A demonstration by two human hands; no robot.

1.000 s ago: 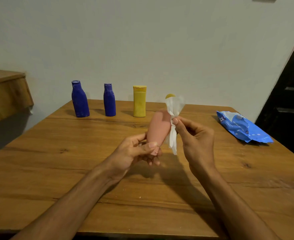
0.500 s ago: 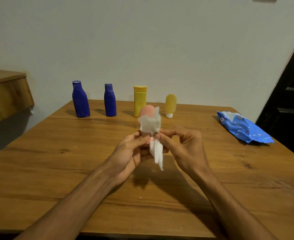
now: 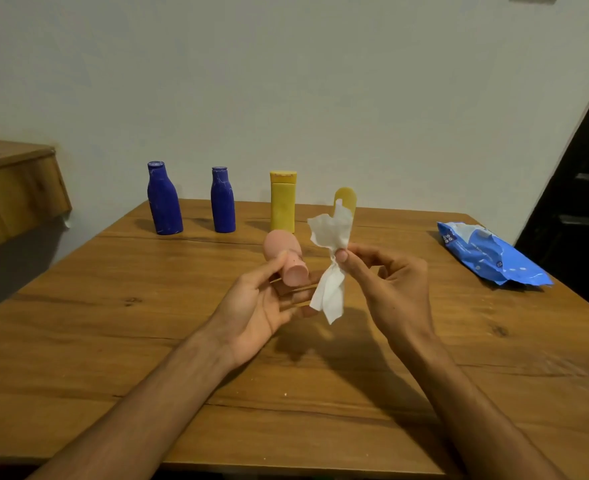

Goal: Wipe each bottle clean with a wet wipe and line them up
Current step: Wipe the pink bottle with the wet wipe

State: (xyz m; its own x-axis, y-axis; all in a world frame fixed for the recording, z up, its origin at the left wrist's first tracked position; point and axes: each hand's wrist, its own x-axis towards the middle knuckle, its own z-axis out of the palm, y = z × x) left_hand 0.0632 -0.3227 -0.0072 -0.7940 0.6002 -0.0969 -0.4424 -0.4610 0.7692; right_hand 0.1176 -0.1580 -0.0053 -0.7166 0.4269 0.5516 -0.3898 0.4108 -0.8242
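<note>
My left hand [image 3: 261, 303] holds a small pink bottle [image 3: 284, 256] above the table, its cap end pointing toward me, with the thumb on top and the fingers underneath. A crumpled white wet wipe [image 3: 331, 258] is pinched by my right hand [image 3: 390, 289] just right of the bottle, not touching it. Along the back of the table stand two blue bottles [image 3: 164, 199] [image 3: 222, 200], a yellow bottle [image 3: 282, 202] and a small yellow tube [image 3: 348, 199], partly hidden behind the wipe.
A blue wet-wipe pack [image 3: 490, 258] lies at the right side of the wooden table [image 3: 113, 341]. A wooden ledge [image 3: 12, 188] juts out at the left. A dark door [image 3: 577, 188] stands at the right, and a plain wall runs behind the table.
The wipe has come off the pink bottle and moved right with my right hand. My left hand has tilted the bottle so its cap end faces me.
</note>
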